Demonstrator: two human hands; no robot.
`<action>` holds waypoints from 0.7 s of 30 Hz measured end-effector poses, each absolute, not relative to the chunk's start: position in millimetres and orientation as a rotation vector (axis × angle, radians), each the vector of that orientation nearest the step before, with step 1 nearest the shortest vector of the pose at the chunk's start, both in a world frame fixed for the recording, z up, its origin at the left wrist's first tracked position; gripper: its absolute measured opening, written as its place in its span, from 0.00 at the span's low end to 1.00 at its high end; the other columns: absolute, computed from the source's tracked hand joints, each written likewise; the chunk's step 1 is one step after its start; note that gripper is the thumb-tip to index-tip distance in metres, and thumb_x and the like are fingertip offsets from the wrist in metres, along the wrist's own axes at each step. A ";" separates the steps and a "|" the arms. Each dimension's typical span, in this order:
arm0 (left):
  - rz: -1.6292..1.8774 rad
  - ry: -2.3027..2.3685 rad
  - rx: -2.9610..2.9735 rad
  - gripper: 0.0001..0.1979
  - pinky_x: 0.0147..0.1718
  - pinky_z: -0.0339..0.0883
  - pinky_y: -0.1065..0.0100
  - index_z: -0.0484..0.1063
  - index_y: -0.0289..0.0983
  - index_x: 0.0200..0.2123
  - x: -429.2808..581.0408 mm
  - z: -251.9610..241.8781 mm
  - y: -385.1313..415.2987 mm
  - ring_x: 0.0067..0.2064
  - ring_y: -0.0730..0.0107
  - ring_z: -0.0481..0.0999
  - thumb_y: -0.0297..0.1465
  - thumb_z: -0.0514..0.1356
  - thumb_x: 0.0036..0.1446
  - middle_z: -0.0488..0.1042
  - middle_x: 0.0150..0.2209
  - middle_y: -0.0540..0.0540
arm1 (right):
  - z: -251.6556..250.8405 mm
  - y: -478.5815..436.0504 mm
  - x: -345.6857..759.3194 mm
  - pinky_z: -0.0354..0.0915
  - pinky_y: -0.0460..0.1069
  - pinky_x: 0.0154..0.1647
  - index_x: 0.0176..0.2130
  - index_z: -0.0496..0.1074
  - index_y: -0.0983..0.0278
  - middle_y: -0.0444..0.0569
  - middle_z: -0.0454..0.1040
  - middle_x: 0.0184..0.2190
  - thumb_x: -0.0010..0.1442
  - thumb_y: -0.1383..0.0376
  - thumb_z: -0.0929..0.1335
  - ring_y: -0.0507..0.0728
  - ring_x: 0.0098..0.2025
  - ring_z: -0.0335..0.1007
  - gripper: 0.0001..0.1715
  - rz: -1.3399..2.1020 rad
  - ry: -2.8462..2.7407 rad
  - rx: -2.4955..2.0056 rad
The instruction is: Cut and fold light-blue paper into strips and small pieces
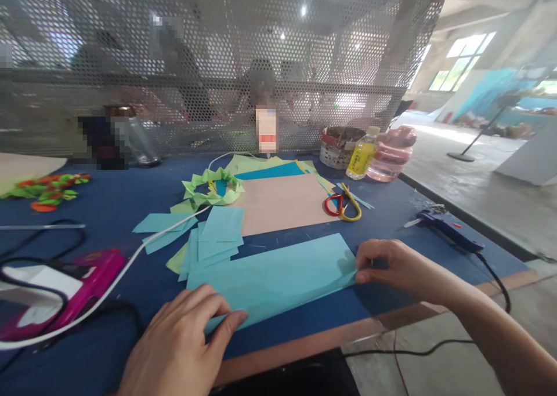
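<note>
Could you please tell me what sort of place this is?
Most likely a craft workshop: the blue table holds light-blue paper, scissors and what looks like a glue gun.

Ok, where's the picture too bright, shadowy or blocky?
In the head view, the window glares, and a patch of floor shines; a soft shadow darkens the blue paper beside the right hand; blocky squares hide spots behind the metal screen.

Pinching with right hand (378, 261), with bare forearm (478, 309) slanted inward; curling fingers (213, 301) of left hand (183, 332), with thumb (227, 331) extended.
</note>
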State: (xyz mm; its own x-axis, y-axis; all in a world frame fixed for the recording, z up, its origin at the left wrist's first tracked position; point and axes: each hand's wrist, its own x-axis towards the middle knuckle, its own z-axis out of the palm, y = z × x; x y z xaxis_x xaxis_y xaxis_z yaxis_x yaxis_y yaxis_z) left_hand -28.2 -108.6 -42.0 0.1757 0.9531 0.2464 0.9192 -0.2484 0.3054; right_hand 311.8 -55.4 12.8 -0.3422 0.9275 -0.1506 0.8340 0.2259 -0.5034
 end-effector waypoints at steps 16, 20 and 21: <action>0.619 1.877 2.413 0.17 0.30 0.59 0.67 0.67 0.42 0.23 -30.3 -41.2 -106.9 0.31 0.67 0.73 0.45 0.55 0.59 0.71 0.27 0.53 | -4.3 -76.6 216.0 0.53 0.50 0.36 0.27 0.69 0.64 0.44 0.72 0.25 0.63 0.59 0.67 0.54 0.30 0.66 0.15 0.087 -2.550 -1.376; 0.619 1.863 2.429 0.16 0.31 0.59 0.66 0.67 0.42 0.23 -29.1 -41.8 -107.5 0.31 0.66 0.72 0.45 0.56 0.58 0.71 0.27 0.53 | -10.1 -77.2 215.4 0.53 0.50 0.36 0.27 0.68 0.64 0.44 0.71 0.25 0.61 0.60 0.69 0.54 0.30 0.65 0.13 0.052 -2.520 -1.409; 0.622 1.866 2.435 0.16 0.31 0.58 0.66 0.67 0.42 0.23 -28.6 -41.8 -107.7 0.31 0.66 0.72 0.45 0.56 0.58 0.71 0.27 0.53 | -10.9 -77.5 215.5 0.53 0.50 0.36 0.27 0.68 0.64 0.44 0.71 0.26 0.61 0.60 0.69 0.55 0.30 0.65 0.13 0.046 -2.520 -1.411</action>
State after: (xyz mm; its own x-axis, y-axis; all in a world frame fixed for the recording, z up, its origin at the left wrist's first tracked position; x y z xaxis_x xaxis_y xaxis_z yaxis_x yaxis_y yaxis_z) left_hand -28.6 -107.7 -41.8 0.2102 0.9297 0.3025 0.9252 -0.2892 0.2458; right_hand 215.5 -77.5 -10.9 -0.4985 0.8427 0.2033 0.8348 0.5298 -0.1494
